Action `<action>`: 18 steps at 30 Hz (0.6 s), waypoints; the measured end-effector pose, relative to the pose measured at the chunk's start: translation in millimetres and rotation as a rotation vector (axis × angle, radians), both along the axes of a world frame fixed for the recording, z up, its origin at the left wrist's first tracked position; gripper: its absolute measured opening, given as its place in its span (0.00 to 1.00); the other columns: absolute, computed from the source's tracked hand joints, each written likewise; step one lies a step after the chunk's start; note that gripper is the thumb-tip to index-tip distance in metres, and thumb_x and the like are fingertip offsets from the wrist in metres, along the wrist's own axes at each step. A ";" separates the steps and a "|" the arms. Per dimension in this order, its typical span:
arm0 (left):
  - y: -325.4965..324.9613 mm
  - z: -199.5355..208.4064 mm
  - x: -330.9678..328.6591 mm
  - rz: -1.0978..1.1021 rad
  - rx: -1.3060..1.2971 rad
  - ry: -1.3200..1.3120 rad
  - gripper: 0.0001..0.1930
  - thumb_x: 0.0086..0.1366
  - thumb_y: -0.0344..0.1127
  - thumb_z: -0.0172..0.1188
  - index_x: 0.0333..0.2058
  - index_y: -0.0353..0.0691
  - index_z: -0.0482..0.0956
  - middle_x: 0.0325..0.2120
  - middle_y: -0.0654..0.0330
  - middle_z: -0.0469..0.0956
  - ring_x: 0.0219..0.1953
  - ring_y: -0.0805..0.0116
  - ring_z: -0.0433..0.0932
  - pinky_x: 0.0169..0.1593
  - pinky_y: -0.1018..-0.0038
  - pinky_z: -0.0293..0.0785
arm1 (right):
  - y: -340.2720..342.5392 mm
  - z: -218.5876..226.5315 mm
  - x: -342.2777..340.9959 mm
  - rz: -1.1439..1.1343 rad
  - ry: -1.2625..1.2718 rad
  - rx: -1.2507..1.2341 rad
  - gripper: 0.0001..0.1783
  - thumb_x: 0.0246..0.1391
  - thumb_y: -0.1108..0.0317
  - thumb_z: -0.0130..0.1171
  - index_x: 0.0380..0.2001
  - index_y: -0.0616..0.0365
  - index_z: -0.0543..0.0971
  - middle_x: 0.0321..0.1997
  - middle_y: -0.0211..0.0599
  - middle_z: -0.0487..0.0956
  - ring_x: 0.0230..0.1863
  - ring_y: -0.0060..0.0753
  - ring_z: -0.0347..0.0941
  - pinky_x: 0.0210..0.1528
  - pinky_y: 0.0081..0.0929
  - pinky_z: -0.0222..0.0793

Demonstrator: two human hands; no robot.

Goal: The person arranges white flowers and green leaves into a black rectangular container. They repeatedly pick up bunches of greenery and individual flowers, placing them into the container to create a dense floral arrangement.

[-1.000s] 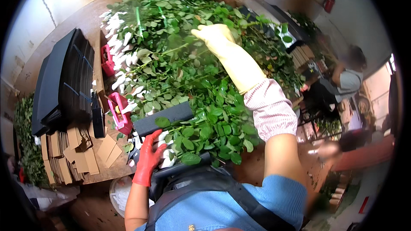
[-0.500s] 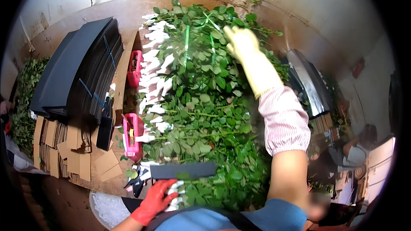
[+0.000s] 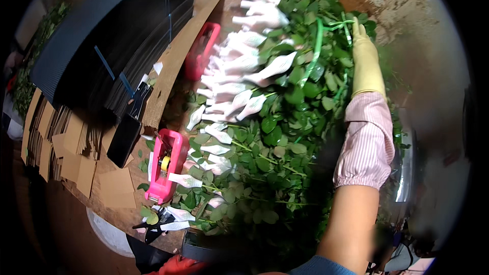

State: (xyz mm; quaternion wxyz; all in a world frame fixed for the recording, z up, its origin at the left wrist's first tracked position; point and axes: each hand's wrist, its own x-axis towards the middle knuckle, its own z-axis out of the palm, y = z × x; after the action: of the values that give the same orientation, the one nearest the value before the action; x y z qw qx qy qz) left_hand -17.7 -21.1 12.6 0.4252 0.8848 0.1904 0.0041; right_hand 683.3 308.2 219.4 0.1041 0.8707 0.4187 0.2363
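Note:
Long-stemmed flowers with rose-like leaves [image 3: 275, 132] lie across the bench, their heads wrapped in white sleeves [image 3: 244, 63] and pointing left. Green tape [image 3: 317, 46] binds the far bunch. At that bunch's right side, my right hand [image 3: 365, 56], in a pale yellow rubber glove, reaches out with its fingers stretched against the leaves beside the tape. Nothing shows as held in it. My left hand [image 3: 178, 266], in a red glove, is mostly cut off by the lower edge, so its fingers are hidden. Near it lie black-handled clippers [image 3: 155, 226] and a dark strip [image 3: 196, 249].
Two pink tape dispensers [image 3: 167, 165] [image 3: 202, 51] stand along a cardboard divider [image 3: 175, 66]. Left of it are a tall stack of dark corrugated sheets [image 3: 107, 25], a black phone-like slab [image 3: 125, 140] and brown cardboard pieces [image 3: 116, 188]. A pale round container [image 3: 109, 231] sits below the bench edge.
The view has turned and moved nearer the far bunch. My right hand has come to the leaves beside the green tape. My left hand has mostly dropped out at the lower edge.

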 end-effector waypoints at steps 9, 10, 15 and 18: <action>3.9 -6.0 8.7 0.015 0.045 0.027 0.32 0.62 0.38 0.68 0.66 0.48 0.75 0.57 0.51 0.77 0.57 0.45 0.77 0.53 0.58 0.80 | 8.2 -9.5 -5.4 -0.220 0.440 0.479 0.38 0.55 0.37 0.64 0.58 0.57 0.84 0.69 0.56 0.76 0.73 0.48 0.69 0.72 0.35 0.62; 5.7 -6.4 8.9 0.006 0.052 0.026 0.32 0.62 0.38 0.68 0.66 0.49 0.75 0.57 0.51 0.77 0.57 0.45 0.77 0.53 0.58 0.80 | 5.5 -12.2 -0.1 -0.222 0.460 0.508 0.37 0.55 0.39 0.64 0.57 0.57 0.84 0.68 0.55 0.77 0.72 0.48 0.70 0.72 0.35 0.62; 7.9 -9.8 9.5 -0.003 0.091 0.016 0.33 0.61 0.38 0.68 0.66 0.49 0.75 0.56 0.51 0.77 0.57 0.45 0.77 0.53 0.58 0.80 | -2.3 -8.0 -12.0 -0.132 0.287 0.293 0.23 0.60 0.56 0.55 0.53 0.51 0.86 0.61 0.46 0.83 0.64 0.50 0.78 0.65 0.40 0.71; 5.0 -12.2 7.9 0.003 0.125 0.005 0.33 0.61 0.38 0.68 0.66 0.49 0.75 0.56 0.51 0.78 0.57 0.45 0.77 0.54 0.57 0.80 | -20.4 2.9 -38.1 -0.073 0.026 0.040 0.21 0.61 0.72 0.50 0.51 0.51 0.86 0.58 0.46 0.84 0.59 0.51 0.81 0.58 0.46 0.77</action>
State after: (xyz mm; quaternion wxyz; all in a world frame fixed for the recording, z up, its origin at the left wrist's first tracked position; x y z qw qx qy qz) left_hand -9.9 -16.1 0.4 0.3687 0.9094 0.1921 0.0141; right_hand 645.2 287.8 222.3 0.0896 0.8902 0.3833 0.2293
